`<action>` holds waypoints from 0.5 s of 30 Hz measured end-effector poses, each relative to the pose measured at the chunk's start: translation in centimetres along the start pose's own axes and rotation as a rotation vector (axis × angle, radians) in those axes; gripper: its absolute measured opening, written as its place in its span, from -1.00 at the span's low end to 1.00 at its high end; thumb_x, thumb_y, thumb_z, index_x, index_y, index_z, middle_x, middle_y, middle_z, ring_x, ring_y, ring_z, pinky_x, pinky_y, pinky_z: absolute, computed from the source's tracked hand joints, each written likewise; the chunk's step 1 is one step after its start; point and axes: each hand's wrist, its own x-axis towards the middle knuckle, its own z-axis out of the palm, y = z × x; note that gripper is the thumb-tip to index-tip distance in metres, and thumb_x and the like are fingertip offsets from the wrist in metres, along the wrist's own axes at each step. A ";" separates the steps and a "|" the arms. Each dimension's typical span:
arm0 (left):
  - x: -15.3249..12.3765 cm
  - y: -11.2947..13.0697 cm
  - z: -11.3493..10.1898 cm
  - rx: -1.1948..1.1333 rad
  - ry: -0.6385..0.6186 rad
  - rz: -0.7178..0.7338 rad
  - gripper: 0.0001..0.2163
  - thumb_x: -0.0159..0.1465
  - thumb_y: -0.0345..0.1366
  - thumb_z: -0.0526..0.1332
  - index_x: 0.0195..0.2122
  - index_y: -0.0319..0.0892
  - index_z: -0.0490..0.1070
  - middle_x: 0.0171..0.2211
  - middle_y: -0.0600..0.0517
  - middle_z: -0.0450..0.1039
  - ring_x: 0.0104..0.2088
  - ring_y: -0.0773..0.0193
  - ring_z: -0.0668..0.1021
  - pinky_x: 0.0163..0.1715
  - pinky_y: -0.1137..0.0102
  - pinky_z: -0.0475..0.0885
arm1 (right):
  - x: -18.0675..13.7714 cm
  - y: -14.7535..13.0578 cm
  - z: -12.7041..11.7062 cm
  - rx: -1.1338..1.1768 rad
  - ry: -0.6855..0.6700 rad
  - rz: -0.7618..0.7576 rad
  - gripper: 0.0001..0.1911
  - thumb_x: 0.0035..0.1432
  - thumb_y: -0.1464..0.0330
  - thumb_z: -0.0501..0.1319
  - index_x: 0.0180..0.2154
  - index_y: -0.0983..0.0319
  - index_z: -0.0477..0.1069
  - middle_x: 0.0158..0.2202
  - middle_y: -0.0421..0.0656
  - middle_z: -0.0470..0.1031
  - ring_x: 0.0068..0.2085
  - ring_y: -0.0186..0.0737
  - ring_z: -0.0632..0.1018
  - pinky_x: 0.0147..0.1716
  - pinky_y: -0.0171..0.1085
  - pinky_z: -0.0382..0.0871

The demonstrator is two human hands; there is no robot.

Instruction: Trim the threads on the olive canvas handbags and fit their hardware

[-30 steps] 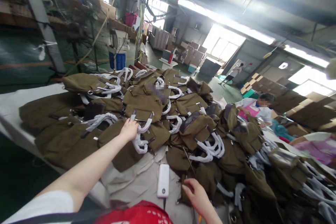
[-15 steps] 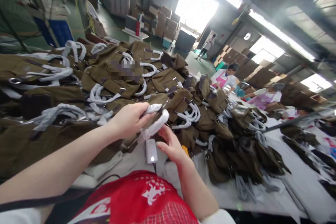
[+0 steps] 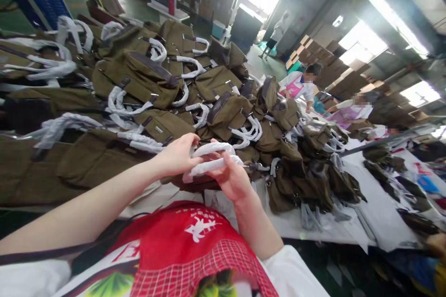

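Note:
Two bag handles wrapped in white plastic [image 3: 213, 149] curve between my hands, just in front of the red apron [image 3: 174, 236]. My left hand [image 3: 179, 155] grips their left ends with its fingers curled, and its fingertips are partly hidden. On the right side, my right hand [image 3: 232, 176] has its thumb pressed on the near handle and its fingers beneath. The brown bag under the handles is mostly covered by my hands. Close by lies another olive-brown bag [image 3: 167, 125] with wrapped handles.
Olive-brown bags [image 3: 135, 76] with wrapped handles are heaped across the table. A row of darker bags [image 3: 306, 185] lies to the right on the white tabletop [image 3: 296, 220]. Co-workers [image 3: 298, 86] are along the far right. Cardboard boxes [image 3: 223, 2] stand behind.
The handles have tipped from slanting upright to nearly level. My right hand has closed onto them from below. The small white device beneath them is out of sight. The view has shifted.

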 end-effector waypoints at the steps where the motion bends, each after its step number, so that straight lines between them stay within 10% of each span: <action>1: -0.1 -0.5 -0.1 -0.087 -0.150 -0.024 -0.49 0.08 0.00 0.27 0.01 -0.19 0.44 -0.04 -0.11 0.53 -0.07 -0.01 0.56 -0.08 0.26 0.44 | 0.0 -0.5 0.2 0.032 -0.008 0.031 -0.44 0.14 0.06 0.32 0.10 0.18 0.39 0.06 -0.09 0.55 0.02 -0.10 0.58 -0.03 -0.14 0.52; 5: -0.7 -2.5 -0.6 -0.384 -0.647 0.056 -0.57 0.15 0.12 0.22 -0.21 -0.12 0.60 -0.21 0.01 0.62 -0.18 0.07 0.59 -0.12 0.35 0.44 | -0.1 -2.0 -0.5 0.056 -0.106 0.092 -0.51 0.15 0.03 0.27 -0.01 0.21 0.48 -0.08 -0.07 0.62 -0.07 -0.05 0.63 -0.05 -0.08 0.52; 11: -1.7 -4.0 1.5 -0.605 -0.002 -0.276 -0.41 0.06 0.38 0.06 -0.63 -0.11 0.27 -0.64 0.01 0.41 -0.52 0.22 0.44 -0.39 0.37 0.39 | -0.2 -2.2 -7.7 -0.354 0.021 0.188 -0.50 0.17 0.14 0.16 -0.01 0.36 0.49 -0.77 -0.35 0.20 -0.67 -0.26 0.41 -0.58 -0.32 0.35; 15: -3.2 -3.7 5.7 -0.648 0.073 -0.444 -0.35 0.06 0.46 -0.15 -0.62 -0.09 0.20 -0.67 -0.02 0.38 -0.58 0.22 0.41 -0.48 0.34 0.37 | -0.5 -1.1 -10.0 -1.161 0.500 0.049 -0.48 0.16 0.22 0.20 0.08 0.40 0.41 -0.47 -0.10 0.50 -0.31 -0.08 0.57 -0.26 -0.17 0.46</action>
